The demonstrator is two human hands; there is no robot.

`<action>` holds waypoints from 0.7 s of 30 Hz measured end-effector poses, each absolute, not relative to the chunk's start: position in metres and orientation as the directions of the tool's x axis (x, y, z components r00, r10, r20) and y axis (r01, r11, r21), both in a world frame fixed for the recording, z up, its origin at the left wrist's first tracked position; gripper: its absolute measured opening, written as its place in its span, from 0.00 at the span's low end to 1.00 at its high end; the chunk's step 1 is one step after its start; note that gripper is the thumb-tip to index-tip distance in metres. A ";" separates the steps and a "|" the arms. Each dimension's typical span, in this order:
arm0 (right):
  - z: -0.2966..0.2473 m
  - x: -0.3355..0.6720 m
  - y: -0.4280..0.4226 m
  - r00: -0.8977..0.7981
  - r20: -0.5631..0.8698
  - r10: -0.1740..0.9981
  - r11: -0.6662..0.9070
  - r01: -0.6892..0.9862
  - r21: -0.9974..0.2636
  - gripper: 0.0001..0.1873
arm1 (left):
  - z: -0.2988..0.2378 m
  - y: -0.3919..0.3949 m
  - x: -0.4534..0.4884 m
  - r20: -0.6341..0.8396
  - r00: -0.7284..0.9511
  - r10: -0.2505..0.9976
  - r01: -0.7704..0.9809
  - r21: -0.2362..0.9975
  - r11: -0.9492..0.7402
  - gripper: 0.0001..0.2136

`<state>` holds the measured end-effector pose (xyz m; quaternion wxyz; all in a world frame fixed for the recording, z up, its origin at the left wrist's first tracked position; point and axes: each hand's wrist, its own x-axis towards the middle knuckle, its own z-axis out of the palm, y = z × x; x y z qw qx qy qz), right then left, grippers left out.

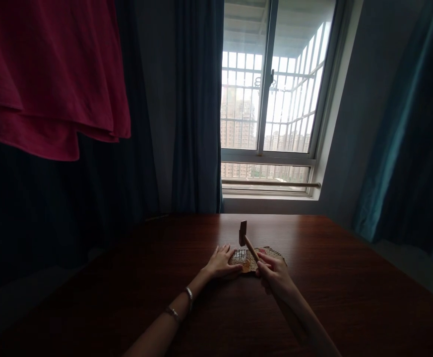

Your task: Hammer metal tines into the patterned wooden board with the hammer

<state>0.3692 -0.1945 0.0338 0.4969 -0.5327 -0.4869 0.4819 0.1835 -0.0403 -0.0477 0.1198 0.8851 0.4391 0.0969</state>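
Note:
My right hand is closed round the handle of a small wooden hammer, with its head raised above a flat patterned piece. That brown piece, dotted with small holes or marks, lies on the table and carries a row of thin upright pins on its left part. A jagged edge shows along its far right side. My left hand rests at the left end of the piece, fingers spread and thumb lying along the near edge. Part of the piece is hidden behind my right hand and the hammer.
The dark reddish-brown wooden table stretches to the wall below a barred window. Blue curtains hang on both sides. Pink cloth hangs at the upper left, above the table's height.

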 end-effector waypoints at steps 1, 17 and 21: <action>0.033 0.368 -0.194 0.061 -0.037 0.997 -0.040 0.044 -0.998 0.31 | -0.048 -0.040 0.184 0.064 0.596 0.800 0.753 0.301 -0.585 0.41; 0.022 0.356 -0.185 -0.052 -0.009 0.999 -0.008 0.030 -1.000 0.33 | -0.051 -0.040 0.185 0.088 0.601 0.794 0.745 0.299 -0.597 0.42; 0.024 0.355 -0.185 -0.054 -0.003 0.999 -0.002 0.023 -1.000 0.34 | -0.050 -0.041 0.185 0.088 0.600 0.795 0.747 0.295 -0.596 0.41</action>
